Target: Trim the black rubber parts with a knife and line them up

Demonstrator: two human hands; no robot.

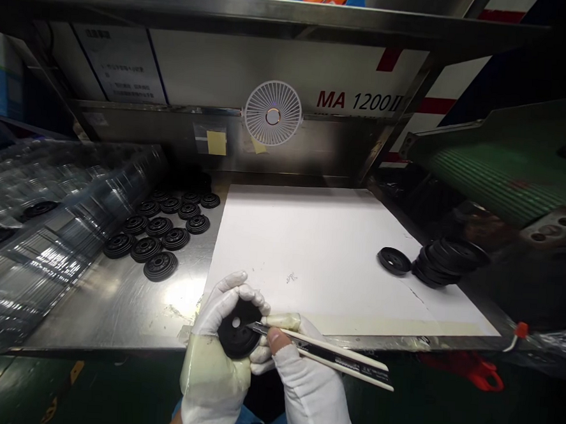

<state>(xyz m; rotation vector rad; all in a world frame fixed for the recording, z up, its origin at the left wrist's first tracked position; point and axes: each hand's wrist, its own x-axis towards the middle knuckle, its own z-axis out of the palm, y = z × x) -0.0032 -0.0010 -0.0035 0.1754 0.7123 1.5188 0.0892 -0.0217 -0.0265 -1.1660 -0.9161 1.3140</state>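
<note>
A round black plastic disc point(237, 345) with a hole at its centre is held in my left hand point(216, 375), the gloved fingers curled around its rim. My right hand point(311, 388), in a white glove with the thumb tip bare, grips a white and black utility knife point(344, 358). The blade points left and its tip meets or hovers just over the disc's face near the hole; contact cannot be made out. Both hands are at the front edge of the white sheet point(304, 258).
Ribbed black discs point(161, 266) stand in stacks on the metal bench at left, beside clear plastic trays point(70, 237). At right are a single black disc point(394, 261) and a piled stack point(447, 260). A small fan point(272, 114) hangs behind; a green machine part point(497, 161) juts in at right.
</note>
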